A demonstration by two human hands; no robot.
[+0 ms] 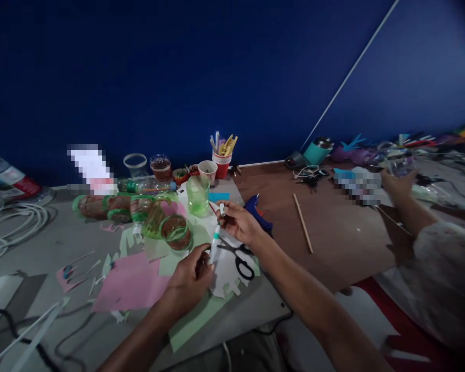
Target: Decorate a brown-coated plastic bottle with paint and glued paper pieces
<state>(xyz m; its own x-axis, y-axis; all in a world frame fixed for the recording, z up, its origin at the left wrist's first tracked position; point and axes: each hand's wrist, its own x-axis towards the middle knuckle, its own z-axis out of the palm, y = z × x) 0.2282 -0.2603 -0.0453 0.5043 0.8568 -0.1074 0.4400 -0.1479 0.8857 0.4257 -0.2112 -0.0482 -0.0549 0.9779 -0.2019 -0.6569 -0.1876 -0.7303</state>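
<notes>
My left hand (192, 274) is closed round the lower end of a slim white marker-like pen (214, 243) with a green band near its top. Above it, my right hand (238, 219) pinches a small white cap (222, 209), which looks apart from the pen. Black-handled scissors (242, 261) lie partly open on cut white paper (225, 281), just right of the pen. Behind my right hand is a blue glue gun (258, 212). A green-tinted cup (198, 196) and a brown-lined clear cup (175, 232) stand to the left.
Pink paper (134, 284) and scraps cover the left front. Bottle pieces joined in a row (116, 206) lie behind. A red cup of tools (222, 163) stands at the wall. A wooden stick (303, 225) lies right; another person's hand (399, 183) holds a clear container (401, 163).
</notes>
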